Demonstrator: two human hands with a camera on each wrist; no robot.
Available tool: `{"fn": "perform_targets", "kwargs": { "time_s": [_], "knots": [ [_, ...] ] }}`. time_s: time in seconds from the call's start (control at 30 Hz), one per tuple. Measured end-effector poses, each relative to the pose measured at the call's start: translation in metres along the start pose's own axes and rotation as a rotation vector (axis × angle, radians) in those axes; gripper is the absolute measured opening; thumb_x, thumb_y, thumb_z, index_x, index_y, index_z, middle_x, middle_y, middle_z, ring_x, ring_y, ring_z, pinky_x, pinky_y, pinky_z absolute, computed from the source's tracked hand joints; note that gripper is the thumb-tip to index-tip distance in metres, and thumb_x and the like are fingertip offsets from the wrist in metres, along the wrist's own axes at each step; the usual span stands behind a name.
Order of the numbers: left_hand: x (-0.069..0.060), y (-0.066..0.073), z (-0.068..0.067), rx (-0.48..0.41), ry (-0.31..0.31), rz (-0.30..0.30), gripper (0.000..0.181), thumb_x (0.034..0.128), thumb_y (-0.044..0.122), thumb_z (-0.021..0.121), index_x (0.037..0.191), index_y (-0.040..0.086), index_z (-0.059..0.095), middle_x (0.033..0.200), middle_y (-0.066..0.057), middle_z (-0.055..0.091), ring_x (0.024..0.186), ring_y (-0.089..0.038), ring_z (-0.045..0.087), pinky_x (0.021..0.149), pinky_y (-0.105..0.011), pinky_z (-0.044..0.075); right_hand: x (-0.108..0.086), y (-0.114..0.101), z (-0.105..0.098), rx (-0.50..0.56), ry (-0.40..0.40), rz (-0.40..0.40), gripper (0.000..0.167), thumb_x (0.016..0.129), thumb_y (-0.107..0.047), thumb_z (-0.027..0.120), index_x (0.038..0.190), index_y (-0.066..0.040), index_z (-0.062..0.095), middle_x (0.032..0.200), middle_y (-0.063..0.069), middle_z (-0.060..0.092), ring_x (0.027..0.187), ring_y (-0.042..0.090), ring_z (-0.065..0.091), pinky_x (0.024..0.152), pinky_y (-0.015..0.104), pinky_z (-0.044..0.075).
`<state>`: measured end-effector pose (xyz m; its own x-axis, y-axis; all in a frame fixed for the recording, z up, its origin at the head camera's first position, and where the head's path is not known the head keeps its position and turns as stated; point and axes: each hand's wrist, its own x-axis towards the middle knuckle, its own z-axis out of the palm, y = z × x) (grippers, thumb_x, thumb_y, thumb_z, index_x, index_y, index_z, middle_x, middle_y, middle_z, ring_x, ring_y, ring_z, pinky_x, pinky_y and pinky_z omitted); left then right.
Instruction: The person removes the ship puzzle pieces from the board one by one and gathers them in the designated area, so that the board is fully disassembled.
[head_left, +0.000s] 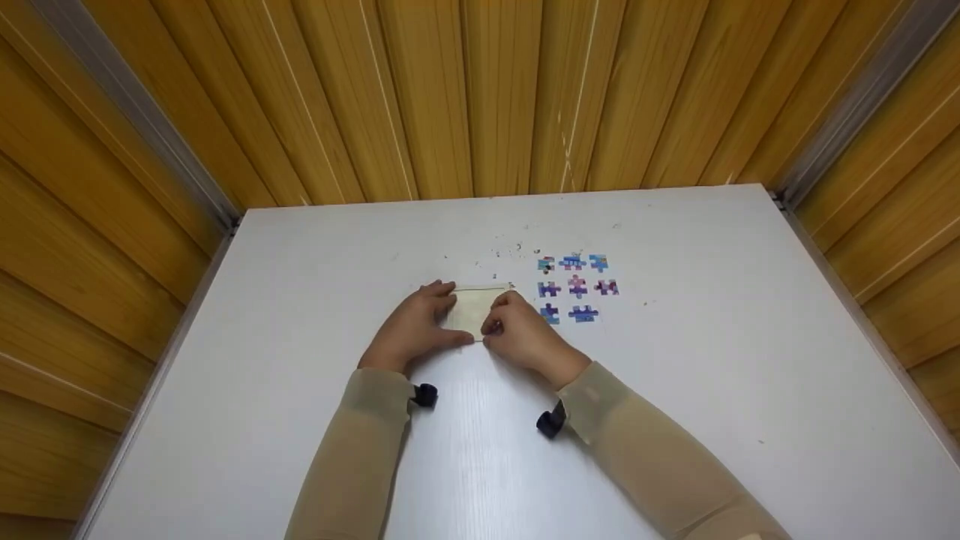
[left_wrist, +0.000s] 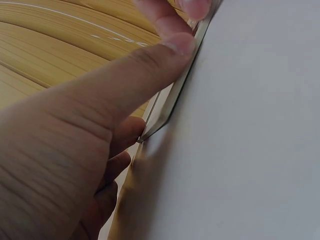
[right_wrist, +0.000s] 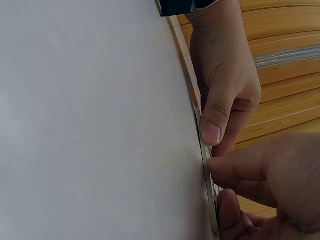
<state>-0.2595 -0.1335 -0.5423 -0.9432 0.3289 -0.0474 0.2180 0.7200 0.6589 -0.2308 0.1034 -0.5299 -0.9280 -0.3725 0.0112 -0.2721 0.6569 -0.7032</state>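
Note:
A pale, shallow square board (head_left: 470, 309) with a raised rim lies on the white table between both hands. My left hand (head_left: 414, 324) holds its left side, with the thumb along the near edge and the fingers by the far left corner. Curled over the board's right side is my right hand (head_left: 525, 330), its thumb and fingertips together at the near right corner. A small dark piece seems pinched there, mostly hidden. Thumb (left_wrist: 175, 47) and rim nearly meet in the left wrist view. From the right wrist, my right fingers (right_wrist: 235, 172) touch the rim beside the left thumb.
Several blue, purple and pink jigsaw pieces (head_left: 577, 286) lie spaced in rows right of the board. Small dark crumbs (head_left: 517, 246) are scattered beyond it. Yellow wood-patterned panels (head_left: 495, 97) stand behind the white table (head_left: 300, 300) and at both sides.

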Motion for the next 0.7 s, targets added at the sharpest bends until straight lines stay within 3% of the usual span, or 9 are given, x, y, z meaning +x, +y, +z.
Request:
{"fn": "perform_targets", "kwargs": {
  "time_s": [0.13,0.23,0.33,0.43,0.7],
  "knots": [
    [-0.0001,0.0000,0.0004,0.009,-0.001,0.000,0.095,0.0843,0.047,0.101,0.160,0.006,0.063,0.180,0.002,0.048,0.175,-0.027,0.033,0.144,-0.050,0.031,-0.0004,-0.0003,0.0003,0.003,-0.001,0.002,0.010,0.095,-0.002,0.081,0.104,-0.002,0.086,0.134,0.017,0.064,0.120,0.033,0.067,0.112,0.050,0.059],
    [0.0002,-0.0003,0.0012,0.008,0.004,-0.001,0.094,0.0841,0.048,0.101,0.160,0.008,0.064,0.180,0.002,0.049,0.175,-0.027,0.033,0.144,-0.050,0.031,-0.0007,-0.0014,0.0002,0.017,0.017,0.035,0.023,0.096,-0.003,0.079,0.118,0.001,0.083,0.135,0.017,0.064,0.121,0.032,0.067,0.113,0.049,0.059],
    [0.0008,-0.0005,0.0016,0.002,0.006,-0.003,0.093,0.0840,0.049,0.101,0.159,0.009,0.065,0.180,0.002,0.049,0.175,-0.027,0.033,0.144,-0.050,0.031,-0.0002,-0.0036,-0.0010,0.024,0.030,0.084,0.040,0.099,-0.004,0.079,0.138,0.005,0.076,0.144,0.019,0.061,0.129,0.034,0.067,0.120,0.049,0.057],
    [0.0014,0.0002,0.0014,0.001,0.004,-0.005,0.092,0.0844,0.048,0.101,0.159,0.010,0.065,0.180,0.002,0.048,0.175,-0.028,0.033,0.144,-0.050,0.031,0.0003,-0.0055,-0.0022,0.018,0.026,0.122,0.051,0.101,-0.007,0.080,0.148,0.008,0.068,0.152,0.022,0.057,0.138,0.036,0.065,0.126,0.050,0.054],
    [0.0008,0.0011,0.0005,0.010,0.002,-0.004,0.093,0.0842,0.046,0.102,0.159,0.007,0.064,0.180,0.000,0.048,0.175,-0.029,0.033,0.144,-0.051,0.031,0.0013,-0.0059,-0.0023,-0.005,0.012,0.148,0.051,0.101,-0.010,0.081,0.145,0.012,0.069,0.152,0.023,0.056,0.139,0.038,0.063,0.126,0.051,0.053]
  ]
}}
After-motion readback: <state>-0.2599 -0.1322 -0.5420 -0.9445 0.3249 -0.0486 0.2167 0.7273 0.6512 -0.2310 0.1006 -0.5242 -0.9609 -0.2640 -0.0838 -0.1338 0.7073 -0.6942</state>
